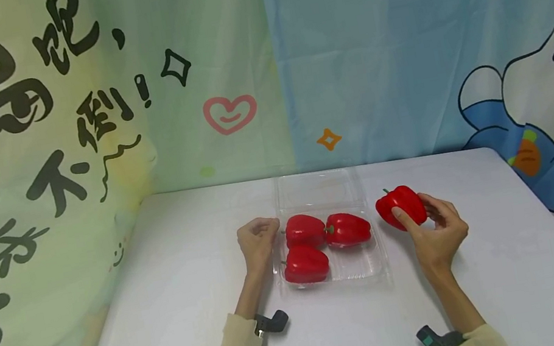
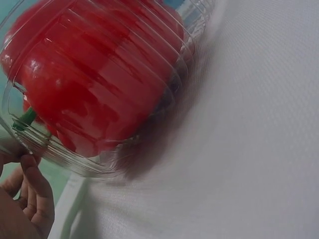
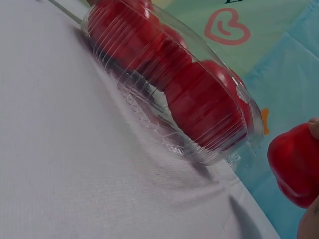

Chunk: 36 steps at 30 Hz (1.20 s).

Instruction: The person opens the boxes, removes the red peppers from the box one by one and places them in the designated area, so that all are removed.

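Note:
A clear plastic clamshell container stands on the table with its lid folded back. Three red bell peppers lie inside: one at the back left, one at the right and one at the front left. My left hand pinches the container's left rim between thumb and fingers, as the left wrist view also shows. To the right of the container, my right hand grips another red bell pepper above the table, its green stem pointing up and left.
The white table reaches back to a printed curtain with writing, hearts and a cartoon bear. A dark wrist camera is strapped to the left wrist, another to the right.

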Each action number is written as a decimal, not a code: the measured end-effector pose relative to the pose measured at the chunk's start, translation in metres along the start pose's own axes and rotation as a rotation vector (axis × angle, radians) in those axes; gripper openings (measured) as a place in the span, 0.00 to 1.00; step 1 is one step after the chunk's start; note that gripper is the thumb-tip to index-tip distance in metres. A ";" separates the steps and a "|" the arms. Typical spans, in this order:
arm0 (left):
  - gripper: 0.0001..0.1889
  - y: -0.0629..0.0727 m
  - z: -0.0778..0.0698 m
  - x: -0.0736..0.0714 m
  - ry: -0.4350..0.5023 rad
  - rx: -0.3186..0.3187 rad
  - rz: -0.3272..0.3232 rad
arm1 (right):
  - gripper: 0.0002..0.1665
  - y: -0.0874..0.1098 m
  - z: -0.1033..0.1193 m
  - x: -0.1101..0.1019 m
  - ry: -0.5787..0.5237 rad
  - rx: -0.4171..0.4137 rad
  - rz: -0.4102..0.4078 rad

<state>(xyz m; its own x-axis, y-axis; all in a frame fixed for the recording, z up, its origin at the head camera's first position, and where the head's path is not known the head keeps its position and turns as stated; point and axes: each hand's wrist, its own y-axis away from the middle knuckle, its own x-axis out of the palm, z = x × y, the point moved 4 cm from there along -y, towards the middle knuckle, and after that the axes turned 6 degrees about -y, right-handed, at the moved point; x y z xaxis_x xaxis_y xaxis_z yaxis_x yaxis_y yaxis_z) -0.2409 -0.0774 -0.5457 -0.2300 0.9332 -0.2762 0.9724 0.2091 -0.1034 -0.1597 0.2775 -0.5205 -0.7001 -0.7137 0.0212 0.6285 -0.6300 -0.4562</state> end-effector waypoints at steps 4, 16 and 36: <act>0.08 0.000 0.001 0.000 -0.003 -0.010 -0.005 | 0.30 0.000 -0.003 0.001 0.014 0.008 -0.007; 0.07 0.002 0.000 0.001 0.011 -0.021 0.002 | 0.30 0.005 0.005 0.009 0.042 0.060 -0.032; 0.08 0.001 0.000 0.000 0.015 -0.009 0.007 | 0.30 0.000 -0.016 0.007 0.067 0.087 -0.068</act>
<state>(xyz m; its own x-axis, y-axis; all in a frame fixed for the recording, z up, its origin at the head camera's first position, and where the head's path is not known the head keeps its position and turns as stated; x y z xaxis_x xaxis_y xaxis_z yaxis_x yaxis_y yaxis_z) -0.2395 -0.0775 -0.5458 -0.2228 0.9389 -0.2622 0.9743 0.2053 -0.0929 -0.1704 0.2777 -0.5344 -0.7613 -0.6483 -0.0118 0.6040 -0.7024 -0.3766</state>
